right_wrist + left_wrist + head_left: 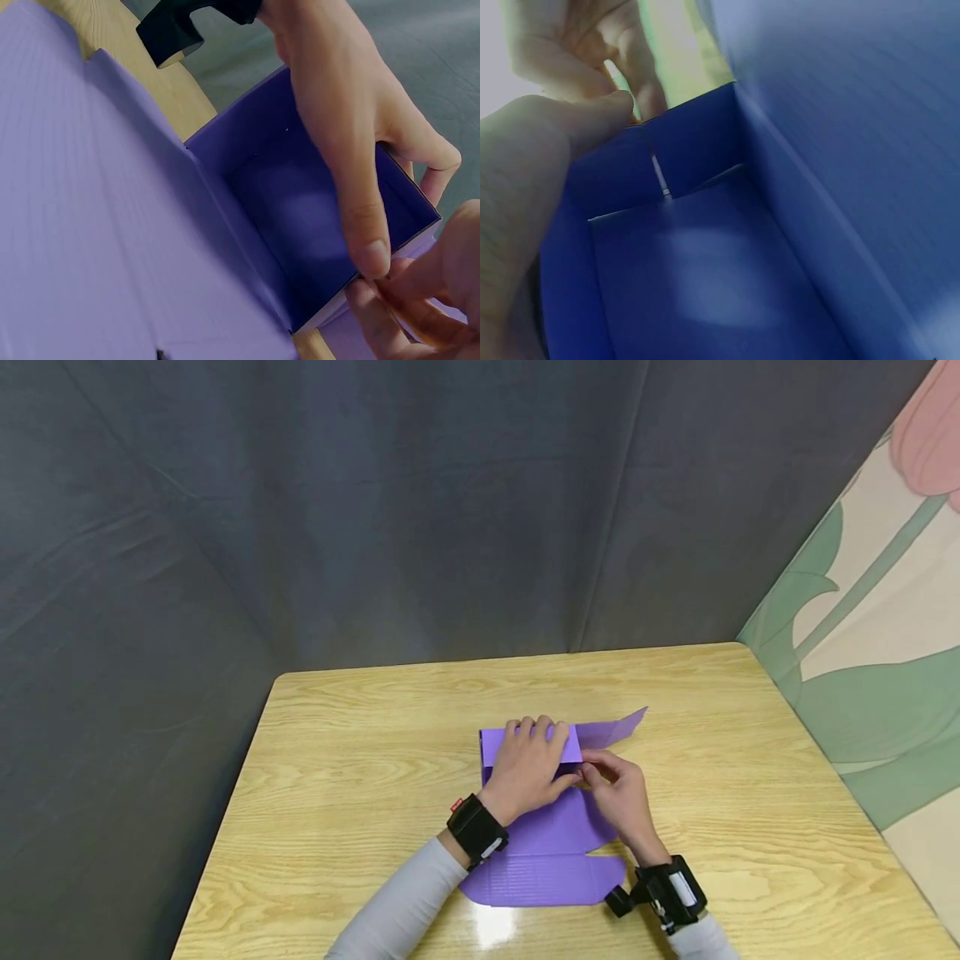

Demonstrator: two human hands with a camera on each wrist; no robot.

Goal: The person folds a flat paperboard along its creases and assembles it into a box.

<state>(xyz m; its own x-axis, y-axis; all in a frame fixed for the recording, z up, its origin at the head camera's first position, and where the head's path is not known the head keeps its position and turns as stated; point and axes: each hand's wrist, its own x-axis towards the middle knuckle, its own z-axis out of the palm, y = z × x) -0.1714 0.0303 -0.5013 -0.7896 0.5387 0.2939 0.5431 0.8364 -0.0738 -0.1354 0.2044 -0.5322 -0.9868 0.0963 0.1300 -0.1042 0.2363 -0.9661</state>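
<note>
A purple cardboard box (pixel 534 835), partly folded, stands on the table with its lid panel laid flat toward the person. My left hand (pixel 525 772) grips the far wall, fingers curled over its top and thumb reaching to the right side wall. At that right wall my right hand (pixel 621 789) pinches the edge with thumb and fingers, close beside the left thumb. In the left wrist view, two panels of the side wall (pixel 694 142) meet at a narrow slit. The box's inner floor (pixel 296 202) is bare in the right wrist view.
A long purple flap (pixel 611 729) sticks out to the right behind the box. The wooden table (pixel 360 760) spreads around it. Behind hangs a dark curtain (pixel 450 527), and a flower-patterned cloth (pixel 885 693) lies to the right. Both wrists carry black cameras (pixel 477 831).
</note>
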